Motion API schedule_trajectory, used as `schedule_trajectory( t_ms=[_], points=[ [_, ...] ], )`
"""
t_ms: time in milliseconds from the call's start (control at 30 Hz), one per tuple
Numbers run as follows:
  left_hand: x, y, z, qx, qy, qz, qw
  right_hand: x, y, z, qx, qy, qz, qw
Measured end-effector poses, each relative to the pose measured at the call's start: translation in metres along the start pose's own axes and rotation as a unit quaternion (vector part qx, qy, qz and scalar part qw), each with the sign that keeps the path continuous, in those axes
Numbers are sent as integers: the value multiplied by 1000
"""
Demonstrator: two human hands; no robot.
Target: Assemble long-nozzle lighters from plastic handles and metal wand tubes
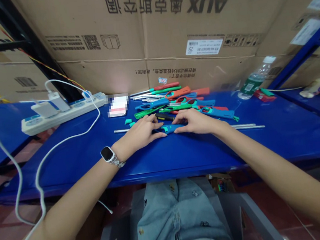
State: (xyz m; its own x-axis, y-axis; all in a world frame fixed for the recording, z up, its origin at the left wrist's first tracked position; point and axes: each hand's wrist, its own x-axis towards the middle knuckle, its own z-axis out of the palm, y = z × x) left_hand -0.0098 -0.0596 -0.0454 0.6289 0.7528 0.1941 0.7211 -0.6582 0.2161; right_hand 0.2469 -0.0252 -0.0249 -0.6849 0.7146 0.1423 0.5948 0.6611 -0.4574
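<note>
Both hands grip a blue utility lighter [170, 129] with a green part, low over the blue tabletop. My left hand [141, 133], a watch on its wrist, pinches the lighter's left end between thumb and fingers. At its other end, my right hand [196, 122] closes thumb and fingers around the handle. A metal tube [121, 131] sticks out left of my left hand. Just behind the fingers lies a black and yellow tool [164, 116], perhaps a screwdriver, partly hidden. Beyond it is a pile of long lighters in orange [178, 92], green [159, 109] and blue [218, 112].
Metal rods [247, 126] lie right of my right hand. A white power strip [67, 114] with chargers and a trailing white cable [61, 141] occupies the left. At the right stand a water bottle [252, 82] and a red packet [264, 95]. Cardboard boxes [126, 31] wall the back.
</note>
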Motion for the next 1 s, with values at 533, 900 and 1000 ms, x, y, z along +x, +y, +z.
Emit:
schedule_trajectory(
  t_ms=[533, 900, 1000],
  points=[
    [-7, -1, -5, 2, 56, 23, 998, 13, -57, 27, -245, -64, 81, 964],
    [0, 2, -15, -281, 539, -153, 779, 8, -66, 28, -40, 28, 173, 984],
    [9, 8, -3, -468, 378, -195, 775, 15, -74, 38, 33, 48, 158, 986]
  ],
)
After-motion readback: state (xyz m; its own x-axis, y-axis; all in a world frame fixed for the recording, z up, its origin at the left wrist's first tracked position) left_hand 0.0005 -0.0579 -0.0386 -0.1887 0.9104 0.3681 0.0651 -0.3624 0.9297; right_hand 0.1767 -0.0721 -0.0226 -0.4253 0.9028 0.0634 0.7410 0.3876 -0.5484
